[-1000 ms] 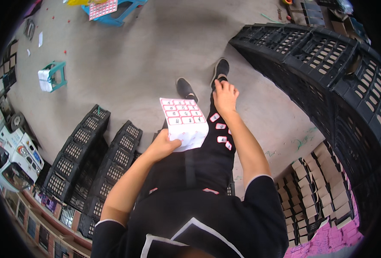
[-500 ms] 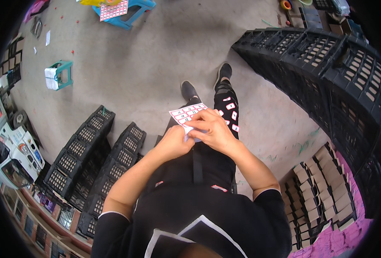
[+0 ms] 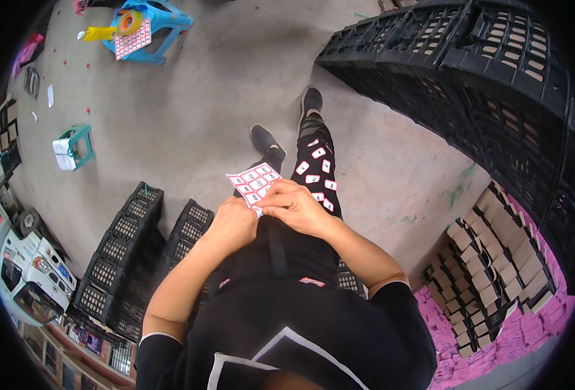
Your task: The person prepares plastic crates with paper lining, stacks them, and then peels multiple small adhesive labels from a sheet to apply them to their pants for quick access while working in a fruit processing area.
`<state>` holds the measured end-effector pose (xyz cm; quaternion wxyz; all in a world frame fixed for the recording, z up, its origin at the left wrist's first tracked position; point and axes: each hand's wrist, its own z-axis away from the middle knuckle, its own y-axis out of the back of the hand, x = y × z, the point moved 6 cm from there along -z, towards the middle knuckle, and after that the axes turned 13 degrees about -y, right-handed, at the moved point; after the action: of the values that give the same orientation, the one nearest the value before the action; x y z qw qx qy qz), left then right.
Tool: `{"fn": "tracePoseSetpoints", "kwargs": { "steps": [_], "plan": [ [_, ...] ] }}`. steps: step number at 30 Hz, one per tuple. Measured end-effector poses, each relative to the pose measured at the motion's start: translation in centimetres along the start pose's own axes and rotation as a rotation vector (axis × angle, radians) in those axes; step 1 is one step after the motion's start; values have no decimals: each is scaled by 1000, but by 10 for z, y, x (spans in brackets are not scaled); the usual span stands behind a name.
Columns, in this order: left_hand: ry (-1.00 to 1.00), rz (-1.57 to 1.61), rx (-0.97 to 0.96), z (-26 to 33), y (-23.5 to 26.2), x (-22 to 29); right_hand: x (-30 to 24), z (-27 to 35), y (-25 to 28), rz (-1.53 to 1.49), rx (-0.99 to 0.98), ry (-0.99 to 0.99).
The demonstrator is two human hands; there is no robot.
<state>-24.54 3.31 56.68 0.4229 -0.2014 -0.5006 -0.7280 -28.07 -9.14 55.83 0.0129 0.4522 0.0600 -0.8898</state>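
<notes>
A white sheet of red-bordered label stickers [image 3: 252, 179] is in front of my waist. My left hand [image 3: 233, 222] is closed on the sheet's lower edge. Against that same edge, my right hand [image 3: 295, 204] presses with thumb and fingers pinched together; whether a single label is between them is hidden. Several loose stickers [image 3: 312, 179] are stuck on the right leg of my black trousers. A couple more red-and-white pieces [image 3: 311, 281] show at the lower part of my black shirt.
Tall stacked black crates [image 3: 456, 71] stand at right, and crate stacks [image 3: 115, 247] at left. A blue stool [image 3: 165, 32] at the far left bears tape, a yellow bottle and another sticker sheet. Also there: a teal stool [image 3: 83, 146], a white truck [image 3: 34, 273], cardboard-filled crates [image 3: 495, 260].
The view has shifted, bringing the blue stool further into sight. My right fingers have drawn in to a tighter pinch at the sheet's lower edge, uncovering more of the labels.
</notes>
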Motion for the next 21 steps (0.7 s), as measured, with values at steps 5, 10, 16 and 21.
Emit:
{"fn": "tracePoseSetpoints", "kwargs": {
  "steps": [5,10,16,21],
  "plan": [
    [50,134,-21,-9,5,7,29,0,10,-325,-72,-125],
    [220,426,24,-9,5,-4,134,-13,120,-448,595,-426],
    [519,641,6,2,-8,-25,272,1,124,379,829,-580],
    [600,839,113,3,-15,-28,274,11,113,-12,587,-656]
  ]
}}
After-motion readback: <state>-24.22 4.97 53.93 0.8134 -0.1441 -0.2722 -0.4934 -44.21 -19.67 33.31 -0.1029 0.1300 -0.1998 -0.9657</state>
